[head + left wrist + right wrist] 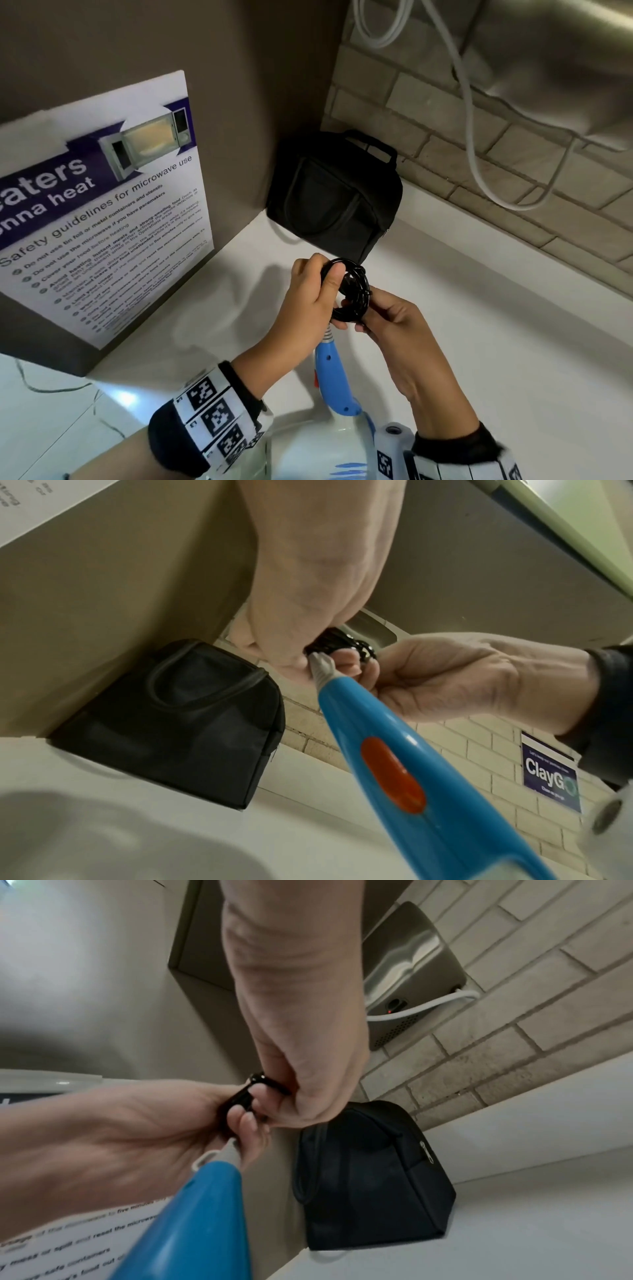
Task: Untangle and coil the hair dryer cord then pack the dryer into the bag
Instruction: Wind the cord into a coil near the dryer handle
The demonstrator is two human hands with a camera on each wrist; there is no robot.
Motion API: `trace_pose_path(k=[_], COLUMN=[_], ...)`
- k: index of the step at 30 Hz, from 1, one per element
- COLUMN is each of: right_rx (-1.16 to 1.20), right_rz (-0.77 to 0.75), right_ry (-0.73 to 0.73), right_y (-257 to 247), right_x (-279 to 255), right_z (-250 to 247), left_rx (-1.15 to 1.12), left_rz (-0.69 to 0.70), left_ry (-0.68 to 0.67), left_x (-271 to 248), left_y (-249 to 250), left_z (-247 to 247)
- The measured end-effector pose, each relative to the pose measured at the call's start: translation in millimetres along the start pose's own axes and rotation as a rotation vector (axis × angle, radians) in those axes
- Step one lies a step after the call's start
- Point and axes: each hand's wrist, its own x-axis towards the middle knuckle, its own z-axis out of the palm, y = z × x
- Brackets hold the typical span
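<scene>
The coiled black cord (351,291) is pinched between left hand (310,301) and right hand (394,329), each grip closed on it, above the desk (479,325). The blue dryer (334,380) hangs below; the bag (334,195) stands behind.

A poster (102,205) left of the left hand (308,301) reads "Safety guidelines for microwave use"; a wall sign (550,777) below the right hand (445,680) reads "ClayGo".

The head view looks steeply down at the white countertop (479,342), while both wrist views look up from close below, sharing the black zippered fabric bag (178,718).
</scene>
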Motion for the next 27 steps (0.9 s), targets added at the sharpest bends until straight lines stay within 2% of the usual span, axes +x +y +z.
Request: trace_pose_path(k=[7,10,14,18,21,23,27], right_rx=[-0.206,-0.161,-0.049,0.154,0.337,0.308,0.159], right_rz=[-0.077,-0.068,-0.063,-0.039,0.004,-0.009,-0.029], right_ry=[0.040,0.042,0.015,0.045,0.077,0.084,0.075], right_y=[4.6,6.6,7.3,9.8,11.3,11.1,10.9], right_x=[-2.9,-2.5,-1.5,1.5,4.9,5.5,4.3], right_z=[-3.5,-2.7,0.3,0.4,1.1,2.0,5.4], left_rx=[-0.065,-0.124,-0.342,-0.456,-0.334,-0.270,-0.262], left_rz=[-0.022,-0.064,-0.215,-0.138,-0.003,0.077,0.124], left_ry=[0.048,-0.006,-0.037,-0.002,0.096,0.093,0.030], left_x=[0.5,0.2,4.1,2.9,-5.3,-10.3,-6.6], left_y=[0.9,6.1,4.8,2.3,-1.9,-4.8,-3.0], left_z=[3.0,3.2,1.9,1.7,7.0,11.1,11.1])
